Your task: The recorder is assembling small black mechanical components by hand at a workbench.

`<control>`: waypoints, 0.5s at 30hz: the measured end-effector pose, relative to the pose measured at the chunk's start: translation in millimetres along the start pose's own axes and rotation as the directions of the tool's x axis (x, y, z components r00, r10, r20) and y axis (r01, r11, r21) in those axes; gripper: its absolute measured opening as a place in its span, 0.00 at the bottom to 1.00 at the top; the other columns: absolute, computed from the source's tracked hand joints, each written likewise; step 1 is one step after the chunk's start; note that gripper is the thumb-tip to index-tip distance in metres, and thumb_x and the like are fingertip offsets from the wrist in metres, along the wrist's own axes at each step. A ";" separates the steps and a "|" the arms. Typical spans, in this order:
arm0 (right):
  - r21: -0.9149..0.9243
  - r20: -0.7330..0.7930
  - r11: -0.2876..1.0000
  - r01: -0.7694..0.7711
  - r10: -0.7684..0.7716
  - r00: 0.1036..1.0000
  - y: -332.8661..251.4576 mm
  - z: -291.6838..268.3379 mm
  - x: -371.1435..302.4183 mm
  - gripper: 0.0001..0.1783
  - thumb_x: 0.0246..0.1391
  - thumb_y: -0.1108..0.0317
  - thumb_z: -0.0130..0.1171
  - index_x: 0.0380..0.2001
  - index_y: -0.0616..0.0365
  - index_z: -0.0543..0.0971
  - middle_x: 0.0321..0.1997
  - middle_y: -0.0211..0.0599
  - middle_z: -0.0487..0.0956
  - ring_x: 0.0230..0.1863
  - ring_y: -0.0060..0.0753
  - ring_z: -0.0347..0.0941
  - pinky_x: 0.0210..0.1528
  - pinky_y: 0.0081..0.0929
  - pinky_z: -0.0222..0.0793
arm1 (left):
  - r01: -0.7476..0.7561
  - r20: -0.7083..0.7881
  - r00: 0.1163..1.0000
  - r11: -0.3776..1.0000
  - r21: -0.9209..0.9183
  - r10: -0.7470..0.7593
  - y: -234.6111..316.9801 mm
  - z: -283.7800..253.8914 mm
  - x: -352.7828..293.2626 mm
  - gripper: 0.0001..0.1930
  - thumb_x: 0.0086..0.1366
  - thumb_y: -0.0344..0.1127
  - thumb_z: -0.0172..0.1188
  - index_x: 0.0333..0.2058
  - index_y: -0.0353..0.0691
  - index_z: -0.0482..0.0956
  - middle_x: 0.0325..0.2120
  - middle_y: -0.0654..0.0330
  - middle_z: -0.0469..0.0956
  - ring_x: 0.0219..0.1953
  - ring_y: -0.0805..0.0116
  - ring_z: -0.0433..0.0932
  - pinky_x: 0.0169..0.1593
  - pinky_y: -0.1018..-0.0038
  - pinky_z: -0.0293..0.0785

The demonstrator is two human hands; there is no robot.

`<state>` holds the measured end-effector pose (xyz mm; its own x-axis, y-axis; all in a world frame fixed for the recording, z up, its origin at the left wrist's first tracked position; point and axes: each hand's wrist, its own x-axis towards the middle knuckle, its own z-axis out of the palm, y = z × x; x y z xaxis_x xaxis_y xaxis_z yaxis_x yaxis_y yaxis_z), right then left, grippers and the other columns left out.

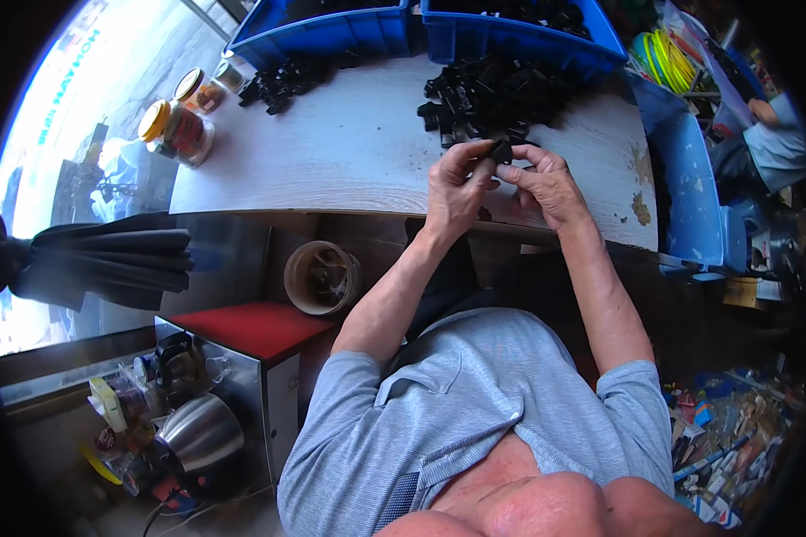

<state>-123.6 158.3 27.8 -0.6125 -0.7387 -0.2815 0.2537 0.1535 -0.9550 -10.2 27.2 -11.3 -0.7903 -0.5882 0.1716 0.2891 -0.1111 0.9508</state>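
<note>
Over the table's near edge, both my hands meet around a small black plastic-looking part [502, 153]. My left hand [455, 186] pinches it between thumb and fingers. The fingers of my right hand [551, 186] close on its other side, with the thumb against it. Fingers cover much of the part, so its exact kind cannot be made out. Just beyond my hands lies a large heap of similar black parts [497, 94] on the pale table [349, 134]. A smaller pile of black parts [282, 82] sits farther left.
Two blue bins [327, 38] holding black parts stand along the far side. Jars with yellow lids [177, 130] are at the table's left. A light-blue crate [697, 192] stands right of the table; a round bucket [322, 277] and red-topped cabinet [251, 329] are at lower left.
</note>
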 end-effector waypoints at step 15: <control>-0.377 -0.044 0.919 -0.119 0.111 0.993 -19.5 18.2 2.4 0.15 0.52 0.76 0.63 0.44 0.58 0.80 0.18 0.26 0.75 0.15 0.20 0.70 0.18 0.21 0.66 | -0.554 0.496 0.827 0.242 0.796 0.265 18.2 -21.4 -18.4 0.32 0.51 0.27 0.66 0.59 0.41 0.76 0.54 0.57 0.76 0.59 0.54 0.72 0.62 0.57 0.66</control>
<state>-116.4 141.6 47.5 -0.6129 -0.6875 -0.3895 0.0241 0.4765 -0.8788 21.1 18.9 -2.7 -0.8451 -0.1190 0.5212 0.0780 0.9371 0.3403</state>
